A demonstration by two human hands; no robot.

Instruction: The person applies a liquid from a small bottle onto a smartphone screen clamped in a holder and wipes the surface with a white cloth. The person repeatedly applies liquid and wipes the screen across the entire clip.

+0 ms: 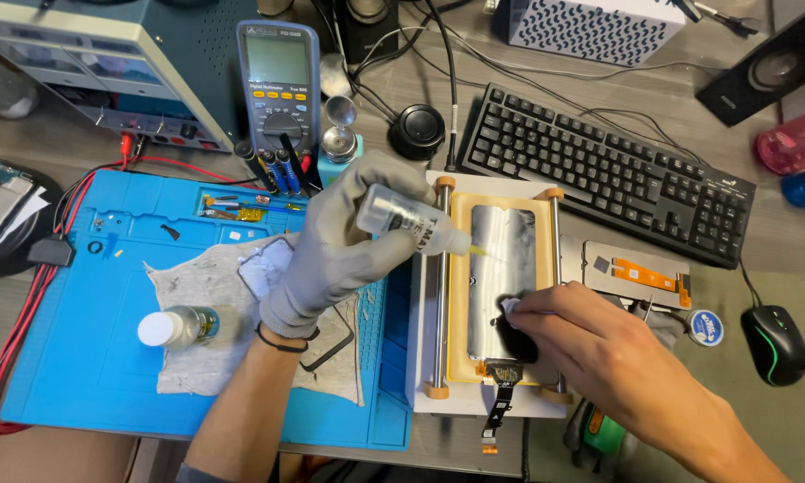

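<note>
Grey desk w/ blue work mat, black keyboard, mouse, multimeter at back.

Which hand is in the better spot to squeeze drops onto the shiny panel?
Probably the left hand: its grey glove already holds the clear squeeze bottle, nozzle tipped over the shiny silver panel. The bare right hand is busy pressing a small white wipe there.

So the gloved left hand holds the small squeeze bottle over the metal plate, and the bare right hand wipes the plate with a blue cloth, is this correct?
Not quite: in the head view the wipe under the bare right hand is white, not blue. The rest holds: the gloved left hand holds the small squeeze bottle with its tip over the metal plate.
</note>
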